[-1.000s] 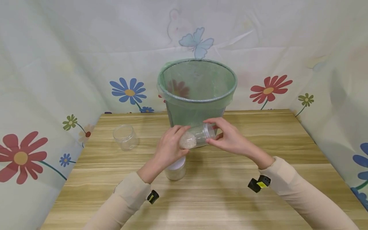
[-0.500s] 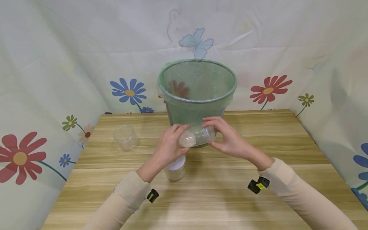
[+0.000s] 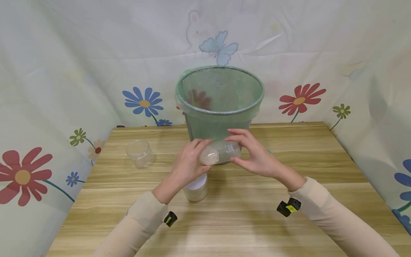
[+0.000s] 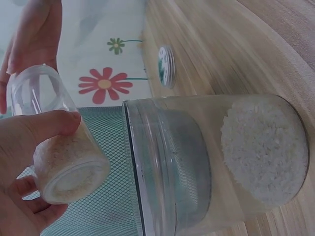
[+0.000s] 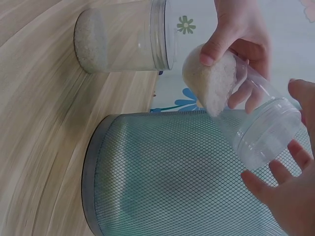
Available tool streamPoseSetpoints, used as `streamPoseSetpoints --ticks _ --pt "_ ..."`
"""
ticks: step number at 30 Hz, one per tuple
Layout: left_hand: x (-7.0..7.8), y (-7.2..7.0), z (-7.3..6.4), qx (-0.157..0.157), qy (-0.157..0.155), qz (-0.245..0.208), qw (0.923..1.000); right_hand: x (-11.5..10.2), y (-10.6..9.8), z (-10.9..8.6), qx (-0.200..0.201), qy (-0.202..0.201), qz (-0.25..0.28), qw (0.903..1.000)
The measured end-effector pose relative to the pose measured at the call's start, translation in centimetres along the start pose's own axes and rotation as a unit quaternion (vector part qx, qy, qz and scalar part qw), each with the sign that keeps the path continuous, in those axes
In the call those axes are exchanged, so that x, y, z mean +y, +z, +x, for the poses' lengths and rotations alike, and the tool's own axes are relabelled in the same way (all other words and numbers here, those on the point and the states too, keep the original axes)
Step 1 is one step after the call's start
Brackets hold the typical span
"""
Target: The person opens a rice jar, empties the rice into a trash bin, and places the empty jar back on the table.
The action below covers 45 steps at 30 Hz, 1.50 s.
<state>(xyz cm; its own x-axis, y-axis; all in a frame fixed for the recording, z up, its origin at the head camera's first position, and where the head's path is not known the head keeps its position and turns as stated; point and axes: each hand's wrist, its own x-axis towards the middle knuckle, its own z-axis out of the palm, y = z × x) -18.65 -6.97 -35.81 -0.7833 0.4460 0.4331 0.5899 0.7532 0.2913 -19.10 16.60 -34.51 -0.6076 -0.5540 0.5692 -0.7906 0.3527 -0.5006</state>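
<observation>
My left hand (image 3: pixel 187 160) grips the bottom end of a clear plastic jar (image 5: pixel 236 105), tilted on its side, with rice (image 5: pixel 214 81) gathered at that end. Around its capped end, the clear lid (image 5: pixel 270 130), my right hand (image 3: pixel 257 153) spreads its fingers and thumb. In the right wrist view the thumb stands a little off the lid; the other fingertips are close beside it, and contact is hard to tell. Below the left hand, a second lidded jar (image 4: pixel 266 147) with rice in its lower part stands upright on the table.
Behind the hands stands a green mesh bin (image 3: pixel 218 125) with a thin liner over its rim. A clear jar (image 3: pixel 140 153) stands on the table (image 3: pixel 250 221) at the left. The left wrist view shows a short white round stack (image 4: pixel 167 66) beyond the rice jar.
The right hand's fingers have shifted around the lid and spread wider. The left hand keeps hold of the jar nearly in place.
</observation>
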Motion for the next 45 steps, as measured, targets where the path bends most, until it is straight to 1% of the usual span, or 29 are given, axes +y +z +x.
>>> streamPoseSetpoints --ticks 2,6,10,12,16,20,24,28,31,33,35,40,45 --pt "0.0 0.0 0.0 0.0 0.001 0.001 1.0 -0.1 0.0 0.1 0.001 0.017 0.003 0.9999" --pt "0.0 0.0 0.0 0.006 0.003 0.001 1.0 -0.2 -0.1 0.1 0.0 0.065 0.0 0.9979" --pt "0.0 0.0 -0.1 0.005 0.002 0.002 1.0 -0.4 -0.2 0.0 -0.017 0.106 -0.006 0.9942" --pt "0.1 0.0 0.0 0.002 0.001 0.0 1.0 -0.4 -0.2 0.0 -0.026 0.114 -0.005 0.9931" --pt "0.0 0.0 -0.1 -0.002 -0.001 -0.003 1.0 -0.2 -0.2 0.0 -0.032 0.106 0.003 0.9938" --pt "-0.1 0.1 -0.1 0.0 -0.002 -0.001 1.0 0.1 -0.2 -0.1 -0.03 0.086 0.007 0.9958" --pt "-0.3 0.2 -0.2 0.005 -0.004 -0.001 1.0 0.0 -0.2 -0.1 -0.018 0.061 0.013 0.9979" --pt "-0.6 0.2 -0.3 0.009 -0.006 0.001 0.9999 -1.3 -0.7 0.2 0.001 0.042 0.021 0.9989" --pt "-0.8 0.1 -0.3 0.008 -0.011 0.0 0.9999 -2.6 -1.2 0.4 0.008 0.043 0.017 0.9989" --pt "-0.9 0.0 -0.4 0.005 -0.017 0.002 0.9998 -2.9 -1.4 0.5 0.009 0.046 0.014 0.9988" --pt "-1.1 -0.1 -0.5 0.001 -0.025 0.002 0.9997 -2.4 -1.3 0.3 0.008 0.051 0.009 0.9986" --pt "-1.3 -0.5 -0.8 -0.009 -0.046 0.007 0.9989 0.2 -1.1 -0.8 -0.001 0.066 -0.006 0.9978" --pt "-1.7 -0.8 -1.0 -0.007 -0.053 0.011 0.9985 1.7 -1.4 -1.7 -0.008 0.085 -0.021 0.9961"
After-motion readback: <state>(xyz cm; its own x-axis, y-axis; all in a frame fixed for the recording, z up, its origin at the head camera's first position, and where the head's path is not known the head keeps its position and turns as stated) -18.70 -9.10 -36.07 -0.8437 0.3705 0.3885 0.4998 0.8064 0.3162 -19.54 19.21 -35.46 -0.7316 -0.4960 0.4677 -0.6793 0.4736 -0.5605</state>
